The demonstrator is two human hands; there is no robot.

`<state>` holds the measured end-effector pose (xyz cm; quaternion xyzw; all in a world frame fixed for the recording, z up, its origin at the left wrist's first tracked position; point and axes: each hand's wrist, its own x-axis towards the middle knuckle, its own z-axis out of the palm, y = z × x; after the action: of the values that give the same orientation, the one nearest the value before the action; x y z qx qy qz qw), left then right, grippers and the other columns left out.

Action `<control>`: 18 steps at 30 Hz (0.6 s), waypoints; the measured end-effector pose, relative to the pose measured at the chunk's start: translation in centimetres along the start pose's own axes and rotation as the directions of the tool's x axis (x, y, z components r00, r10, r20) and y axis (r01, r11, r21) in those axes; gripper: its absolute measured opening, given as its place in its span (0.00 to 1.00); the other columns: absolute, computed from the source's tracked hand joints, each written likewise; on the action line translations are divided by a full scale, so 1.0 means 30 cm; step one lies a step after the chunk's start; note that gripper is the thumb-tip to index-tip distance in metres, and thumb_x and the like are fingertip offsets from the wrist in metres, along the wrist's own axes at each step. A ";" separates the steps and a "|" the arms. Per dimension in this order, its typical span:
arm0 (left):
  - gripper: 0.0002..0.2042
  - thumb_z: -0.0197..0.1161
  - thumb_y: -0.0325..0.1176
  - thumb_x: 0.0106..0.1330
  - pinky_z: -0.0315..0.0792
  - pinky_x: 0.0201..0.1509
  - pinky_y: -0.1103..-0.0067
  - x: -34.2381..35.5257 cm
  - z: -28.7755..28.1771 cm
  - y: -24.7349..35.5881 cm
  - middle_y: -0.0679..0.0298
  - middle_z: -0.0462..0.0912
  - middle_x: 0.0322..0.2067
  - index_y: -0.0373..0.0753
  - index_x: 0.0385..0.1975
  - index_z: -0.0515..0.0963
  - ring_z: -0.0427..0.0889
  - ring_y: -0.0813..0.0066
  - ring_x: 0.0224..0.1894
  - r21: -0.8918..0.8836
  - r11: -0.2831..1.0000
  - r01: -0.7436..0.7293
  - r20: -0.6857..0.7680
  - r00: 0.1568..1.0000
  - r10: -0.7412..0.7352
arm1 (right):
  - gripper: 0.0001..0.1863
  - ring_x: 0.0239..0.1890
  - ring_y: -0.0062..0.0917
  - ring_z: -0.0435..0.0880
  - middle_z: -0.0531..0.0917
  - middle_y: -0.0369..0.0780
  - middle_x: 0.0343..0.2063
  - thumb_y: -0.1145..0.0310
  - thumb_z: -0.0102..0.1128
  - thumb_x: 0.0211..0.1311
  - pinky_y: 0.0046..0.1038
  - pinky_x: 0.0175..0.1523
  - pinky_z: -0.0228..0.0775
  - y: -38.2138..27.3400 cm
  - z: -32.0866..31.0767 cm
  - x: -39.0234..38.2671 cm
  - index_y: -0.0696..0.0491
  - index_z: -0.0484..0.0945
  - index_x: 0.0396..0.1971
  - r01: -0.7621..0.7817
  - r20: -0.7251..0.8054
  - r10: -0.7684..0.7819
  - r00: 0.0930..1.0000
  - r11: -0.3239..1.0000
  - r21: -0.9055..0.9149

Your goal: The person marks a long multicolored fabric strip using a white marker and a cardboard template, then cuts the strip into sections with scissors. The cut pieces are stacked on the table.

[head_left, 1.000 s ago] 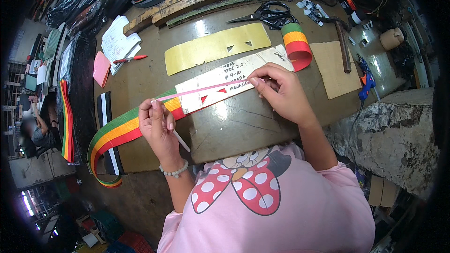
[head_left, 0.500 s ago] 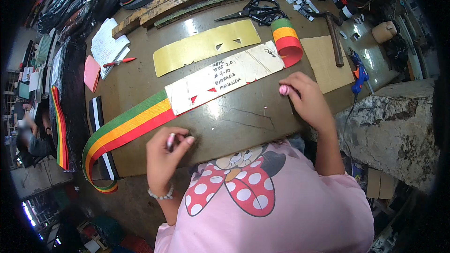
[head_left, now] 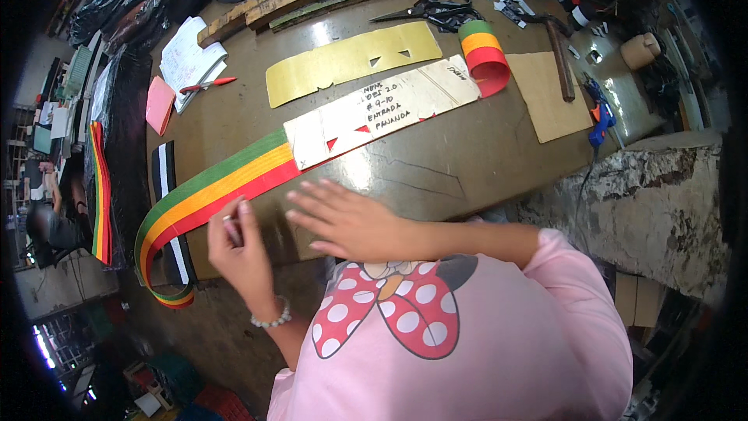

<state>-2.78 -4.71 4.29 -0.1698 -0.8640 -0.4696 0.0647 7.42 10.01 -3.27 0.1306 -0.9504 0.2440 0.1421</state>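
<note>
A green, yellow and red striped strap (head_left: 234, 179) runs diagonally over the table (head_left: 374, 226). Its near end hangs over the left edge, its far end is a loose coil (head_left: 485, 54). On the strap lies a white card template (head_left: 335, 129) with handwriting and small cut notches. My left hand (head_left: 241, 245) is closed around a small pink-and-white stick-like piece (head_left: 231, 226), close to the strap's red edge. My right hand (head_left: 351, 222) lies palm down over the near table, fingers stretched and slightly blurred, below the template. Whatever is under its palm stays hidden.
A yellow template (head_left: 354, 62) lies beyond the white one, with black scissors (head_left: 436, 9) behind it. At right are brown cardboard (head_left: 545, 101), a hammer (head_left: 561, 62) and a blue glue gun (head_left: 600, 121). Papers (head_left: 191, 58) and a red pen (head_left: 208, 85) are at left.
My right hand has swung left from beside the coil to the table's near middle, its pinch opened. The pink round piece it held is out of sight. My left hand moved slightly left.
</note>
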 end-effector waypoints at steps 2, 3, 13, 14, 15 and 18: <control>0.08 0.61 0.29 0.71 0.70 0.44 0.83 0.003 -0.040 -0.027 0.66 0.81 0.36 0.29 0.41 0.80 0.76 0.82 0.38 -0.055 0.998 0.004 -0.082 0.997 -0.009 | 0.31 0.73 0.40 0.57 0.64 0.44 0.69 0.53 0.46 0.72 0.42 0.76 0.45 -0.021 0.056 0.076 0.58 0.64 0.67 0.050 0.009 -0.050 0.999 0.997 -0.064; 0.09 0.61 0.29 0.71 0.70 0.46 0.83 -0.001 -0.047 -0.039 0.65 0.81 0.37 0.29 0.41 0.80 0.76 0.81 0.39 -0.081 0.996 -0.047 -0.104 0.994 0.038 | 0.30 0.74 0.39 0.56 0.64 0.43 0.70 0.53 0.45 0.73 0.42 0.76 0.45 -0.021 0.067 0.088 0.57 0.64 0.67 0.069 0.057 -0.063 0.996 0.993 -0.097; 0.14 0.56 0.37 0.75 0.65 0.30 0.89 -0.008 0.066 0.003 0.67 0.78 0.31 0.30 0.43 0.80 0.73 0.87 0.28 -0.212 0.945 0.249 0.231 0.952 -0.199 | 0.26 0.71 0.38 0.63 0.68 0.45 0.67 0.65 0.48 0.70 0.46 0.74 0.47 0.088 -0.359 -0.653 0.57 0.67 0.66 -0.667 -0.311 0.592 0.743 0.692 -0.276; 0.17 0.51 0.42 0.77 0.57 0.23 0.91 0.001 0.093 0.025 0.69 0.75 0.28 0.31 0.45 0.79 0.68 0.89 0.23 -0.317 0.917 0.244 0.316 0.938 -0.140 | 0.26 0.70 0.38 0.63 0.69 0.45 0.67 0.65 0.48 0.70 0.48 0.74 0.46 0.073 -0.397 -0.703 0.56 0.67 0.66 -0.745 -0.310 0.679 0.666 0.583 -0.324; 0.18 0.50 0.42 0.78 0.59 0.24 0.91 0.007 0.114 0.054 0.68 0.75 0.28 0.32 0.46 0.79 0.69 0.88 0.23 -0.411 0.874 0.258 0.389 0.917 -0.087 | 0.25 0.70 0.39 0.63 0.69 0.45 0.66 0.64 0.49 0.70 0.50 0.73 0.45 0.054 -0.427 -0.732 0.55 0.67 0.66 -0.822 -0.325 0.764 0.557 0.452 -0.347; 0.20 0.47 0.44 0.79 0.66 0.29 0.87 0.015 0.192 0.168 0.66 0.75 0.31 0.32 0.49 0.77 0.72 0.83 0.26 -0.622 0.687 0.376 0.535 0.844 0.023 | 0.24 0.69 0.47 0.62 0.66 0.47 0.67 0.63 0.54 0.68 0.58 0.72 0.42 -0.006 -0.491 -0.719 0.54 0.70 0.63 -0.937 -0.378 0.902 0.208 0.072 -0.343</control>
<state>-1.13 2.72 5.23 -0.2101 -0.6148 -0.7067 -0.2801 30.49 21.09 1.97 -0.5471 -0.8366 0.0224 0.0161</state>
